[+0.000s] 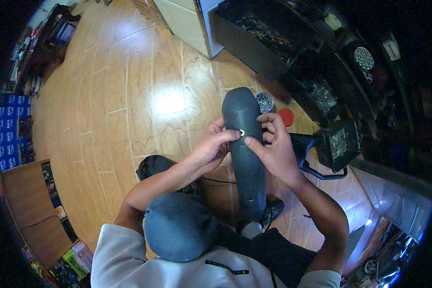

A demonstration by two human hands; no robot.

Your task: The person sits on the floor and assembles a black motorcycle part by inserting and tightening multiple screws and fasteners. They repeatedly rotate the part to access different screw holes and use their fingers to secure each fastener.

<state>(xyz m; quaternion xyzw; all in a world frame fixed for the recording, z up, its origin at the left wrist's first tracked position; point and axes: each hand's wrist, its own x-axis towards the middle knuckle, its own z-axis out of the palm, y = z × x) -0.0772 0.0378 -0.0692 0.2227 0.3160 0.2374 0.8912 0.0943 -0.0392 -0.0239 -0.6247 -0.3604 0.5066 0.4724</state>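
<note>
Between my hands stands a long dark-grey molded piece [247, 163], rounded at its far end and narrowing toward my feet; its exact kind I cannot make out. A small white ring-shaped bit [242, 133] sits on its face. My left hand [210, 150] holds the piece's left side, its thumb pressed beside the white bit. My right hand [276, 149] grips the right edge, thumb on the face just below the bit and fingers curled at the side.
Just beyond the piece are a round tub of small metal parts [264, 102] and a red lid [286, 116]. Dark shelving [254, 53] with trays of hardware lines the right. A black bin of small parts [340, 144] stands near my right forearm. Blue boxes [12, 129] are stacked far left.
</note>
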